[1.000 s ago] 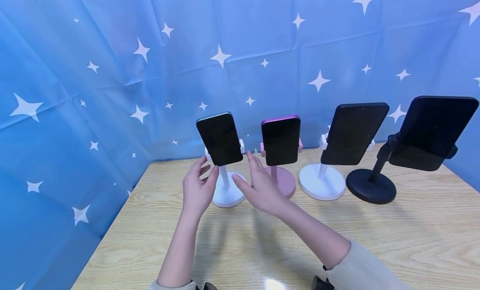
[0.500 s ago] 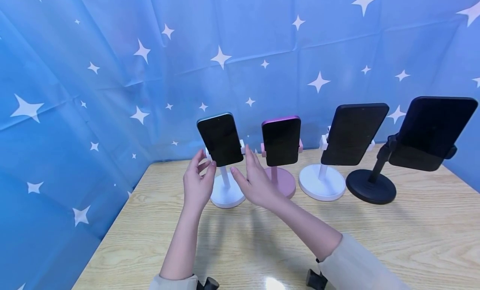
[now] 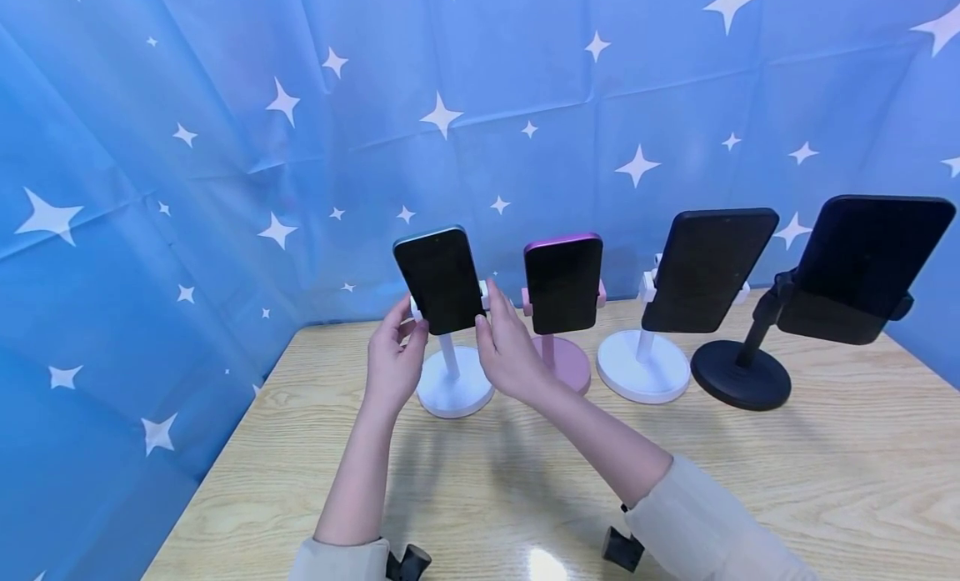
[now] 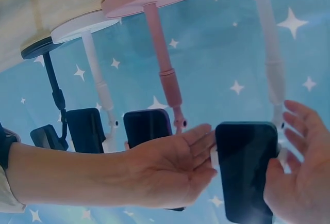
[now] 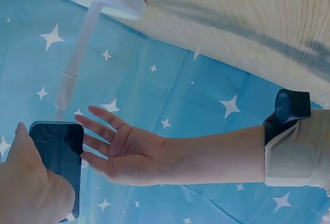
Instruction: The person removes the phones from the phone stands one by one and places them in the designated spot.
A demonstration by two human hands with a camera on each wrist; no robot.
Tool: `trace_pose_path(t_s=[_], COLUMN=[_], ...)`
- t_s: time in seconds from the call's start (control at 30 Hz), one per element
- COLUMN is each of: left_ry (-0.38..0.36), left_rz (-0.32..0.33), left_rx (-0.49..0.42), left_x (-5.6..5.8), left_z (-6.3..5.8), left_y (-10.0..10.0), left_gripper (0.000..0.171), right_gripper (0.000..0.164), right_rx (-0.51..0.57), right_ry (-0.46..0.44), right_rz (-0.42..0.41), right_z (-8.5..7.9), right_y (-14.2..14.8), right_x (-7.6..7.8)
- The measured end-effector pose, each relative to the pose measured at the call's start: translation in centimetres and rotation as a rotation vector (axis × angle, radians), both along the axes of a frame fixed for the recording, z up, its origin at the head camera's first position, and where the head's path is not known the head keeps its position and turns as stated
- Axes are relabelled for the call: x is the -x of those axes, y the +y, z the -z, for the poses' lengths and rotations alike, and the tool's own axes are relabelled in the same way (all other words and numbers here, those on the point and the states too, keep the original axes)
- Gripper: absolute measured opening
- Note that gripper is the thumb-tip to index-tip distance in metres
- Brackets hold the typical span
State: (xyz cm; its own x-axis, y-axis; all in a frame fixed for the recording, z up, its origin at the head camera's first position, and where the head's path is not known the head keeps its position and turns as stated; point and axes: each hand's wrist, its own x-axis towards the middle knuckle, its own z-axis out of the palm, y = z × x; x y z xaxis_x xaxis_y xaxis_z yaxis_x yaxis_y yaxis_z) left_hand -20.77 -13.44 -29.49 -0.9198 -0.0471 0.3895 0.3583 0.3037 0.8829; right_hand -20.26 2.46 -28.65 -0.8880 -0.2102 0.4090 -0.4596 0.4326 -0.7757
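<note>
Right hand (image 3: 513, 358): is moving inward since half a second ago, straight, ungripping fingers now lining the right edge of the teal-rimmed phone (image 3: 441, 281).
Left hand (image 3: 393, 360): is curving loosely, unclosed, thumb at the lower left corner.
Leftmost white stand (image 3: 455, 388): is holding the phone tilted, practically unmoved, now being flanked both sides.
Starry backdrop (image 3: 525, 181): is hanging behind.

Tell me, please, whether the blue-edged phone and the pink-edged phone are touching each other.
Apart. The head view shows it: the blue backdrop is visible in a gap between the blue-edged phone and the pink-edged phone.
</note>
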Motion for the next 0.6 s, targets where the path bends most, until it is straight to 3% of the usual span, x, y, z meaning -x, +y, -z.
trace_pose_path(t_s=[0.37,0.6], left_ry=[0.003,-0.013], left_rz=[0.063,0.082], left_rx=[-0.005,-0.028], left_x=[0.2,0.3], left_z=[0.1,0.1], left_y=[0.0,0.1], left_gripper=[0.038,0.038], right_gripper=[0.052,0.052], right_rx=[0.022,0.100], right_ry=[-0.086,-0.170], right_rz=[0.042,0.044], right_z=[-0.5,-0.6], right_y=[-0.4,-0.4], right_x=[1.0,1.3])
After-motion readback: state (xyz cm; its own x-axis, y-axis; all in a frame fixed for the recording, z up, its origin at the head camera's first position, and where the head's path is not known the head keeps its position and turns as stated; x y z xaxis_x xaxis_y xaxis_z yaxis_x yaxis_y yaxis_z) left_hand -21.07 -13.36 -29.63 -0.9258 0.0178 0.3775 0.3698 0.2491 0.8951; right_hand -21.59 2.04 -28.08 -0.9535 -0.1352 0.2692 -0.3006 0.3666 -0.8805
